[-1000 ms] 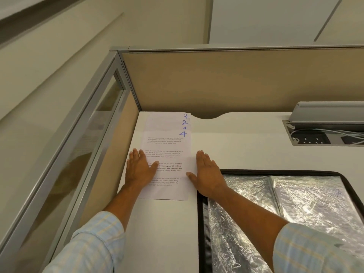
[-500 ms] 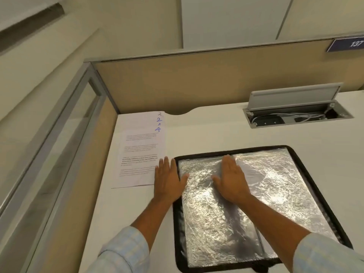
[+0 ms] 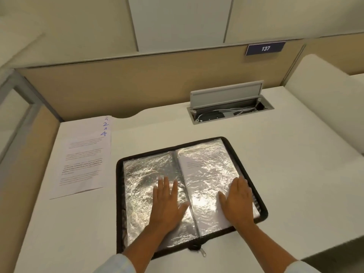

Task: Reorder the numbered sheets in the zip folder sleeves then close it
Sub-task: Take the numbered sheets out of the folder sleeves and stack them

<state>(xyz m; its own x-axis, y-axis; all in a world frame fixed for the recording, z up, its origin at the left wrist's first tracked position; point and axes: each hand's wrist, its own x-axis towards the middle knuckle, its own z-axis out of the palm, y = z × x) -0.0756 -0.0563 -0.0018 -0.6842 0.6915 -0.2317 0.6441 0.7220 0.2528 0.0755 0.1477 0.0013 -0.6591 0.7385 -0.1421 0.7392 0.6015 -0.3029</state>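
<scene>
The zip folder (image 3: 118,194) lies open and flat on the desk (image 3: 295,184), near me, with its crinkled clear sleeves facing up. My left hand (image 3: 167,203) rests flat on the left sleeve (image 3: 141,174), fingers straight. My right hand (image 3: 239,201) lies flat on the right sleeve (image 3: 208,166). Neither hand grips anything. The numbered sheets (image 3: 82,158) lie stacked to the left, apart from the folder.
</scene>
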